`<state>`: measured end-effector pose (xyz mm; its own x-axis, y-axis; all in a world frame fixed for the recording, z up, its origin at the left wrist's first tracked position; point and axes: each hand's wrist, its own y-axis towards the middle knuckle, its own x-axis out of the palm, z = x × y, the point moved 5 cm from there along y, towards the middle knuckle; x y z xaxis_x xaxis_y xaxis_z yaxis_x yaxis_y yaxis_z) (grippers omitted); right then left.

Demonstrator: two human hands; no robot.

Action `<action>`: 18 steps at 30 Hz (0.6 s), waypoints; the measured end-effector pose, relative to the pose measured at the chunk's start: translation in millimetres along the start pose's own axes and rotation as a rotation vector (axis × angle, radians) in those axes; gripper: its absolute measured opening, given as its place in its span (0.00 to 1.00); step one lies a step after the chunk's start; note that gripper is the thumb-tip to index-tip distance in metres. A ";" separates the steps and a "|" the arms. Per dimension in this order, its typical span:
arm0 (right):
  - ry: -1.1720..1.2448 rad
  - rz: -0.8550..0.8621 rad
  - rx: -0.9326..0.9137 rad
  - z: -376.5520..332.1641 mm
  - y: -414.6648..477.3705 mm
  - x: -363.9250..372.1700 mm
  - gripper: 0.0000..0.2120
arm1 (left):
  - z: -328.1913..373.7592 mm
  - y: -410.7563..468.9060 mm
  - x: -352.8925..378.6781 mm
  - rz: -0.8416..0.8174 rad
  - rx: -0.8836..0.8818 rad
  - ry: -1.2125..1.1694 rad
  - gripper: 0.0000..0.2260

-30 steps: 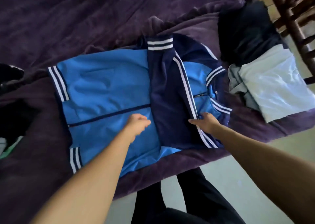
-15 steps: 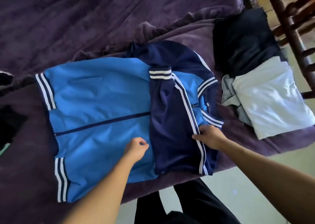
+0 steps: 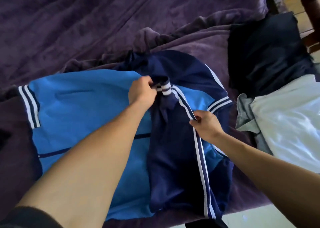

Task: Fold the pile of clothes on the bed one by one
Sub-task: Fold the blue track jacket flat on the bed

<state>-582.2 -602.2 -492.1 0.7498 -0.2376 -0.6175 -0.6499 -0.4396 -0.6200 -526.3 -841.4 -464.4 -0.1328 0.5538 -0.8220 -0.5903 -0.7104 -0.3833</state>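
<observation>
One blue track jacket (image 3: 78,106), mid-fold: left hand (image 3: 142,90) grips its striped cuff (image 3: 165,89), right hand (image 3: 206,123) pinches the sleeve stripe (image 3: 199,149). Two folded garments (image 3: 285,120) lie finished beyond the right hand.

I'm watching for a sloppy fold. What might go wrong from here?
The left hand grips only the striped cuff and the right hand pinches the sleeve mid-length, so the slack sleeve may bunch instead of lying flat. The jacket reaches the bed edge; a tug might drag it toward the floor.
</observation>
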 end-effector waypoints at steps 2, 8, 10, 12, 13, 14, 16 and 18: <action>0.038 -0.040 0.037 -1.7 7.2 -10.9 0.16 | -1.2 18.2 -22.1 0.145 -0.018 -0.094 0.09; 0.109 0.250 -0.127 -33.3 22.8 -49.6 0.12 | -16.2 75.0 -72.1 0.341 -0.051 -0.110 0.10; 0.092 0.472 -0.304 -61.8 37.4 -71.8 0.11 | -31.1 104.3 -70.8 0.220 -0.102 -0.050 0.11; 0.033 0.543 -0.377 -81.6 61.4 -80.9 0.21 | -40.8 122.5 -50.0 -0.052 -0.065 0.006 0.16; 0.002 0.515 -0.330 -85.5 76.9 -79.5 0.27 | -43.4 126.9 -38.3 -0.142 -0.013 0.046 0.15; -0.045 0.472 -0.251 -86.0 90.6 -75.3 0.31 | -44.8 129.1 -29.2 -0.159 0.039 0.114 0.10; -0.133 0.400 -0.131 -79.7 107.4 -64.3 0.30 | -43.8 128.9 -23.7 -0.040 0.122 0.262 0.06; -0.105 0.402 -0.106 -74.0 108.2 -59.7 0.16 | -38.2 124.2 -31.4 0.103 0.179 0.352 0.05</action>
<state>-688.1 -699.7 -486.5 0.4195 -0.3214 -0.8489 -0.8672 -0.4183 -0.2702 -565.1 -963.7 -502.3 0.0636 0.2794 -0.9581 -0.7217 -0.6502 -0.2375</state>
